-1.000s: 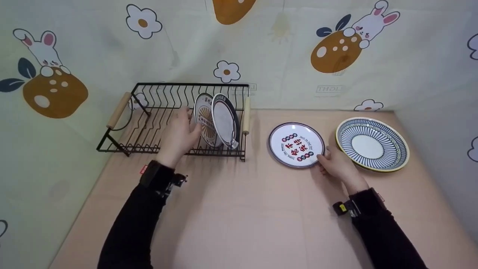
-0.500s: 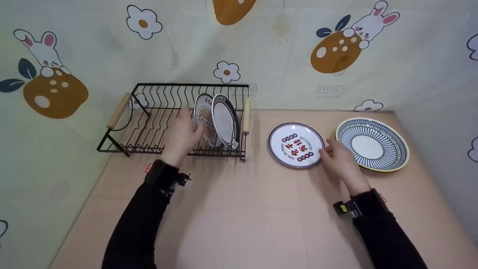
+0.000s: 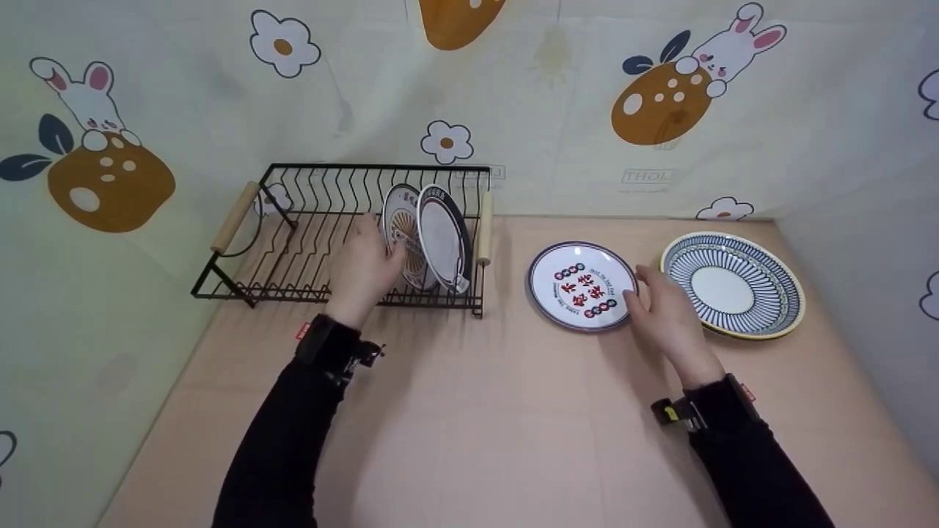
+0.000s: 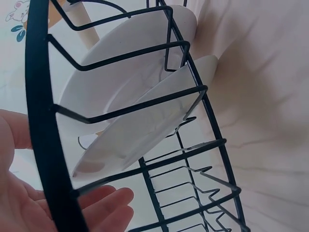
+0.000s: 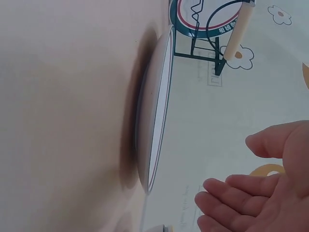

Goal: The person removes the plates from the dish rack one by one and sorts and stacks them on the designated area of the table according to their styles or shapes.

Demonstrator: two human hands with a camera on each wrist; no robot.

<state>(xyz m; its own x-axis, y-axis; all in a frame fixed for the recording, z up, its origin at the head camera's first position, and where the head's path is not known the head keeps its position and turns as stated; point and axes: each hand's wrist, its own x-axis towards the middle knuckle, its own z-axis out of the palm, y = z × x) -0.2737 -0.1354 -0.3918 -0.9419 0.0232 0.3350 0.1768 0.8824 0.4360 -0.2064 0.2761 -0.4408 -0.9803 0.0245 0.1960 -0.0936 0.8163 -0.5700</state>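
Note:
My left hand (image 3: 359, 268) reaches into the left side of a black wire dish rack (image 3: 308, 213), fingers relaxed. Its thumb overlaps the face of a plate with a brown sunburst pattern (image 3: 400, 205), which stands tilted in the slots. In the left wrist view, the fingers (image 4: 108, 208) lie behind the rack's top rail, close to that plate's edge (image 4: 130, 133). My right hand (image 3: 666, 315) is at the right rim of a small white plate with red characters (image 3: 579, 286). The right wrist view shows its fingers (image 5: 231, 198) loosely extended, apart from the small plate (image 5: 154, 111).
A second dark-rimmed plate (image 3: 442, 238) leans in the rack, near its right wooden handle (image 3: 484, 227). A large blue-striped dish (image 3: 722, 290) sits at the far right, behind the right hand. A printed cloth wall (image 3: 557, 147) borders the table (image 3: 513, 411).
My left hand has shifted slightly right, toward the sunburst plate. The right hand's fingers have risen a little beside the small plate's rim. The plates have stayed in place.

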